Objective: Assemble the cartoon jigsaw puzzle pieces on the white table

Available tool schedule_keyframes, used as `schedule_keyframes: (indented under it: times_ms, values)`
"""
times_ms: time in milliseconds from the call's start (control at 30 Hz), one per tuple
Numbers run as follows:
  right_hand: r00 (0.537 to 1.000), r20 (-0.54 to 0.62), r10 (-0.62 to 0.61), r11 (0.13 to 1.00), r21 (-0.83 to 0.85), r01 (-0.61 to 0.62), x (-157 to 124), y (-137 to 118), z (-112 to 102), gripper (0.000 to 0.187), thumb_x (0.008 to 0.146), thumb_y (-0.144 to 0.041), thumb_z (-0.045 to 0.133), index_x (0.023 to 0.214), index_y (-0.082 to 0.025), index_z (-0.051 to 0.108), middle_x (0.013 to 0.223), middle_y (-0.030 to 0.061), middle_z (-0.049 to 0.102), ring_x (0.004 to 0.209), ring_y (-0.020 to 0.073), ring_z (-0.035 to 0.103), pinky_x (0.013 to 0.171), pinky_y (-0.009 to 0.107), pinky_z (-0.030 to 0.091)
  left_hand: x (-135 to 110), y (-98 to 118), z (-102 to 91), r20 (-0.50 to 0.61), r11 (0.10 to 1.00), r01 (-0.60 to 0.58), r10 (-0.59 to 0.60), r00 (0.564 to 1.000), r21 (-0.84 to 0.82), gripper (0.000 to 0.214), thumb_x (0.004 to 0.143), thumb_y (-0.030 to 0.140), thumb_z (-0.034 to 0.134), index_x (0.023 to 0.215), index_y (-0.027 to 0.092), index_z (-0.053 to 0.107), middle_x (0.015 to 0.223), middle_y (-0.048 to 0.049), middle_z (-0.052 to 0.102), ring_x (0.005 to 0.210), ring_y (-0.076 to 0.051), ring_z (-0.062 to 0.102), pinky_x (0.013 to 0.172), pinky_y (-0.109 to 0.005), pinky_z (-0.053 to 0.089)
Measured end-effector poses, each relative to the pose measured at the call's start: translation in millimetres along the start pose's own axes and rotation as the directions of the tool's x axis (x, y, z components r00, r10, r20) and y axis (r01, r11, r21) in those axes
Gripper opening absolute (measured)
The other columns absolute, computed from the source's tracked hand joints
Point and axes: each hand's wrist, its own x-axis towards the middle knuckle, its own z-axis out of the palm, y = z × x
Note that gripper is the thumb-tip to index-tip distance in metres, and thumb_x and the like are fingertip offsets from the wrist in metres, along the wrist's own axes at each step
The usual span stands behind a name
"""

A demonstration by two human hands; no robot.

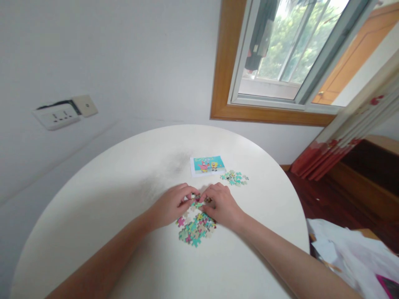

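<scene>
A loose pile of jigsaw puzzle pieces [195,229] in green, pink, yellow and beige lies on the white table below my hands. At the pile's far edge my left hand [173,203] pinches a small puzzle piece [193,196] between thumb and fingers. Close beside it, my right hand [222,204] has thumb and fingers curled around a dark, multicoloured puzzle piece [208,200]. The fingertips of both hands nearly meet. Past them lies a picture card [208,165] with a pink and a yellow cartoon figure on turquoise. A second small heap of puzzle pieces [234,177] sits right of the card.
The round white table [93,199] stands against a wall with a socket [57,116]. A wood-framed window [229,110] is at the back right, beside a red and white curtain [330,145]. White sheets or bags [346,245] lie right of the table.
</scene>
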Motion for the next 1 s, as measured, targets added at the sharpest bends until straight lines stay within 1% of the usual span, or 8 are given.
schedule_keyframes:
  times_ms: [167,300,400,500,600,733,833,1000]
  values:
    - [0.998,-0.059,-0.025,0.996,0.087,0.030,4.7,7.0,-5.9,0.011,0.076,-0.014,0.066,0.079,-0.024,0.069,0.072,-0.0034,0.067,0.079,0.0151,0.057,0.079,0.030,0.038,-0.7,1.8,-0.9,0.003,1.000,0.007,-0.007,1.000,0.007,0.023,0.086,0.020,0.046,0.102,0.018,0.063,0.084,-0.0029,0.058,0.074,-0.015,0.053,0.064,-0.023,0.040]
    - [0.962,-0.245,0.119,0.991,0.090,-0.100,10.9,44.8,-34.9,0.010,0.080,-0.020,0.061,0.083,-0.022,0.071,0.079,0.0007,0.069,0.074,0.0154,0.058,0.071,0.027,0.042,-2.5,2.2,-1.7,0.013,1.000,0.020,-0.020,1.000,0.002,0.026,0.087,0.020,0.046,0.106,0.020,0.063,0.087,-0.0028,0.058,0.070,-0.014,0.053,0.062,-0.023,0.040]
    - [0.893,-0.361,0.270,0.957,-0.004,-0.291,10.9,81.3,-58.5,0.013,0.080,-0.024,0.061,0.083,-0.021,0.072,0.076,0.0021,0.069,0.071,0.0167,0.058,0.068,0.028,0.042,-3.0,2.6,-1.8,0.012,1.000,0.026,-0.026,1.000,-0.012,0.025,0.087,0.020,0.047,0.106,0.020,0.063,0.088,-0.0027,0.058,0.068,-0.013,0.053,0.061,-0.022,0.040]
    - [0.853,-0.383,0.355,0.905,-0.089,-0.416,8.3,105.4,-69.7,0.016,0.081,-0.030,0.061,0.085,-0.021,0.074,0.075,0.0026,0.071,0.066,0.0167,0.058,0.065,0.028,0.041,-2.8,2.2,-1.5,0.015,1.000,0.025,-0.024,1.000,-0.012,0.025,0.087,0.019,0.047,0.106,0.020,0.063,0.088,-0.0030,0.058,0.070,-0.013,0.054,0.063,-0.022,0.041]
    - [0.859,-0.371,0.353,0.891,-0.148,-0.430,6.8,113.8,-70.1,0.014,0.079,-0.029,0.064,0.082,-0.023,0.076,0.077,0.0034,0.071,0.070,0.0182,0.058,0.068,0.030,0.040,-3.0,0.5,-0.8,0.024,1.000,0.024,-0.024,0.999,-0.013,0.026,0.087,0.019,0.047,0.107,0.020,0.063,0.089,-0.0031,0.058,0.070,-0.013,0.054,0.064,-0.023,0.041]
    - [0.871,-0.411,0.268,0.898,-0.221,-0.380,6.5,110.5,-68.4,0.015,0.080,-0.025,0.063,0.084,-0.022,0.076,0.088,0.0069,0.068,0.081,0.0206,0.057,0.077,0.034,0.041,-4.4,-1.8,-0.2,0.021,1.000,0.005,-0.005,1.000,-0.014,0.026,0.088,0.019,0.046,0.108,0.020,0.062,0.090,-0.0036,0.058,0.074,-0.014,0.054,0.065,-0.023,0.041]
    - [0.897,-0.409,0.168,0.945,-0.192,-0.264,5.0,96.4,-64.1,0.019,0.085,-0.023,0.057,0.090,-0.019,0.075,0.085,0.0072,0.066,0.078,0.0191,0.057,0.078,0.034,0.043,-5.1,-1.1,-1.3,0.018,1.000,-0.004,0.004,1.000,-0.016,0.026,0.089,0.020,0.044,0.108,0.019,0.061,0.089,-0.0032,0.057,0.074,-0.014,0.053,0.065,-0.023,0.041]
    - [0.985,-0.141,-0.105,0.988,-0.130,0.086,1.6,53.9,-37.8,0.019,0.084,-0.014,0.057,0.091,-0.022,0.073,0.087,0.0048,0.068,0.087,0.0184,0.058,0.082,0.033,0.041,-3.7,0.9,-4.3,0.010,0.999,0.010,-0.009,1.000,-0.036,0.024,0.089,0.020,0.043,0.106,0.020,0.061,0.084,-0.0018,0.054,0.075,-0.014,0.052,0.067,-0.023,0.041]
